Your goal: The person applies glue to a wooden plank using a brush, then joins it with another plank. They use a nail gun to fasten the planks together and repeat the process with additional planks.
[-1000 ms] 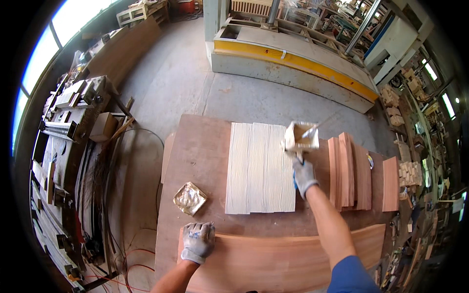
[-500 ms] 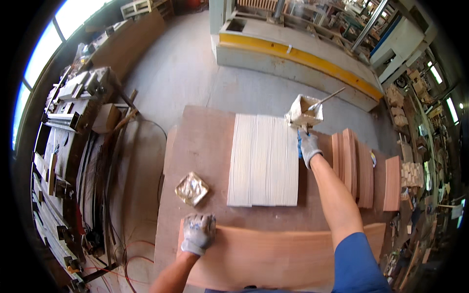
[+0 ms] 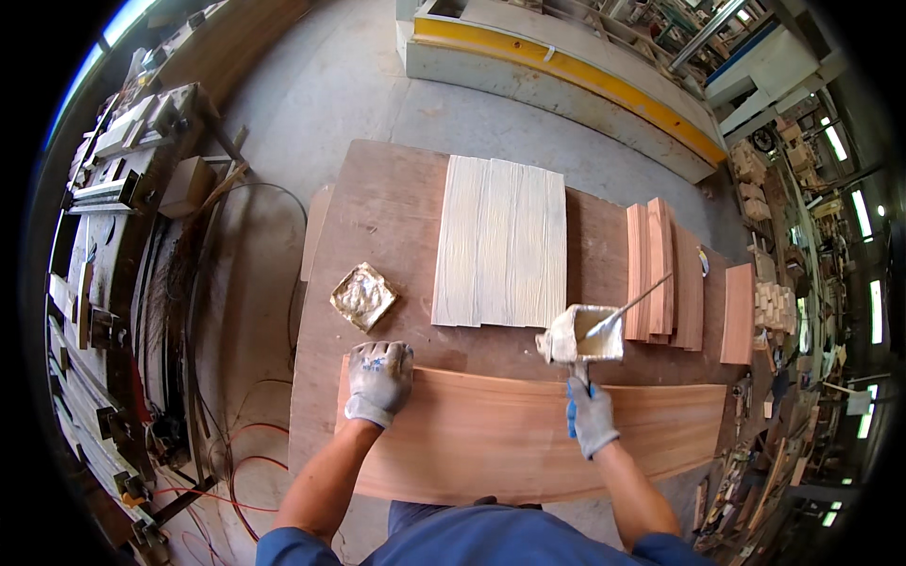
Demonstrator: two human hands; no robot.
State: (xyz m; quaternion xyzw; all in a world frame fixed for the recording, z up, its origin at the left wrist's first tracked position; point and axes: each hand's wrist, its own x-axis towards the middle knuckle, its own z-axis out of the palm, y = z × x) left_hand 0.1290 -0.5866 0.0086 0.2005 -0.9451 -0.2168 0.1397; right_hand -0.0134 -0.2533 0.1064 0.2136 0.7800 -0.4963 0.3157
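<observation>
My right hand (image 3: 592, 417), in a grey and blue glove, is closed round the handle of a glue spreader (image 3: 566, 347). Its box-shaped hopper is crusted with pale glue, and a thin stick (image 3: 634, 304) leans out of it. My gloved left hand (image 3: 379, 380) is curled over the far left corner of a long, slightly curved wooden board (image 3: 528, 429); its fingertips are hidden. Beyond the board lie several wooden strips side by side (image 3: 500, 241), coated in ridged white glue. A square glue-smeared tray (image 3: 364, 296) sits just past my left hand.
All this rests on a brown worktable (image 3: 396, 212). Stacks of bare curved wooden strips (image 3: 651, 274) stand at its right, with another stack (image 3: 738, 314) by the edge. A clamp-laden rack (image 3: 123, 245) is at the left, hoses (image 3: 247, 472) on the floor. Beyond stands a yellow-edged machine (image 3: 566, 66).
My right hand has drawn the glue spreader back toward me, from the far right of the coated strips to the board's far edge. My left hand stays on the board. The view has tilted down.
</observation>
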